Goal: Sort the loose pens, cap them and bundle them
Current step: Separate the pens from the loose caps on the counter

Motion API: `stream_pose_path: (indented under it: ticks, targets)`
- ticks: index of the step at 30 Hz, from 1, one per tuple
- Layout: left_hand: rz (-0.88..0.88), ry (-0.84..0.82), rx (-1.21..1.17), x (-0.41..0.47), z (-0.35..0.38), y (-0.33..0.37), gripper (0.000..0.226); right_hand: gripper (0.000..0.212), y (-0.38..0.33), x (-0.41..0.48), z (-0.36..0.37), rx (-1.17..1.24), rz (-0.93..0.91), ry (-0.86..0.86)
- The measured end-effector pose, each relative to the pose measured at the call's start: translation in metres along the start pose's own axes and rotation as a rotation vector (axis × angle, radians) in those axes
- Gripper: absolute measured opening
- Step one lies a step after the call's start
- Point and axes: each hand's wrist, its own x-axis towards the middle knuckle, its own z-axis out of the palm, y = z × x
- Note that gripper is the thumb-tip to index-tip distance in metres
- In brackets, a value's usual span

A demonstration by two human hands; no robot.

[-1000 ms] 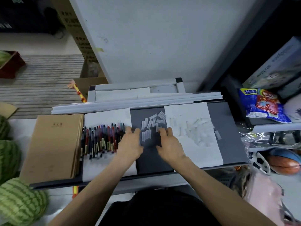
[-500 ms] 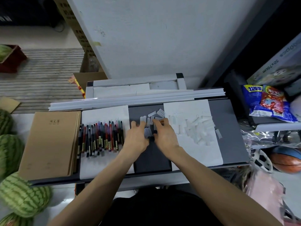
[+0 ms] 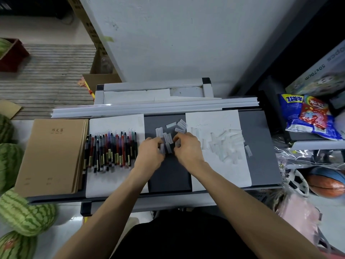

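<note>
Left hand [image 3: 149,155]: pinches a clear cap [image 3: 162,148]
Right hand [image 3: 188,149]: pinches a second cap [image 3: 177,143]
Pens [image 3: 111,150]: row left of left hand
Loose caps [image 3: 224,143]: right of right hand

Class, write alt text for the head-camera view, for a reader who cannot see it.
A person's left hand and right hand pinch clear pen caps from a small cluster on a dark desk. A row of coloured pens lies on white paper to the left, beside brown notebooks; a larger pile of caps lies on another sheet to the right.
</note>
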Motion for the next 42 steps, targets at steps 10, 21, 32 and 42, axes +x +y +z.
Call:
stream_pose_path:
  ticks: [10,21,32,42]
  targets:
    - [-0.036,0.116,-0.057,-0.012,-0.005,0.002,0.018,0.029,-0.007,0.007,-0.005,-0.069,-0.021,-0.049]
    - [-0.070,0.073,-0.229,-0.019,-0.018,0.010,0.038,0.026,0.013,0.001,-0.017,0.131,0.130,0.011]
    - [0.194,-0.060,-0.138,-0.005,0.023,0.096,0.036,0.021,0.094,-0.021,-0.087,0.032,0.149,0.170]
    - [0.225,-0.201,-0.087,0.017,0.064,0.153,0.054,0.031,0.121,-0.022,-0.097,0.034,0.123,0.136]
